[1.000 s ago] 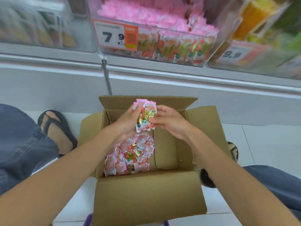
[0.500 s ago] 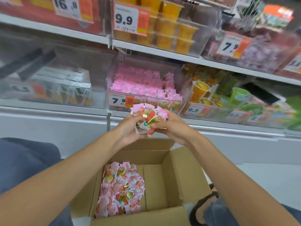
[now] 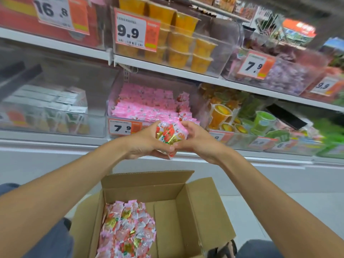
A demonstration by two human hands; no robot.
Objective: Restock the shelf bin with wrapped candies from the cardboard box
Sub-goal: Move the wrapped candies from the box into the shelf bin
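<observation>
A handful of wrapped candies (image 3: pixel 170 134) is held between both hands, raised in front of the lower shelf and just before the clear shelf bin (image 3: pixel 112 101). The left hand (image 3: pixel 143 142) grips the handful from its side, with its fingers (image 3: pixel 163 153) curled underneath. The right hand (image 3: pixel 197 144) closes on it from the opposite side, thumb over the top. Much of the handful is hidden between the palms; only red, gold and pink wrapper ends show, and how many pieces it holds cannot be made out.

The bin behind is already heaped with pink packets. Its front lip is partly covered by the hands and by a price tag (image 3: pixel 122 128) reading 7.9, whose right end the left hand hides.

Below, the cardboard box (image 3: pixel 202 216) stands open on the floor between the person's knees. A pile of candies (image 3: pixel 126 233) fills its left half and the right half shows bare cardboard. The near wall of the box and the front of the pile are cut off by the frame's lower edge.

The neighbouring bin of jelly cups (image 3: pixel 221 114) and the shelves to the right are blurred, and the small print on their labels cannot be read.
</observation>
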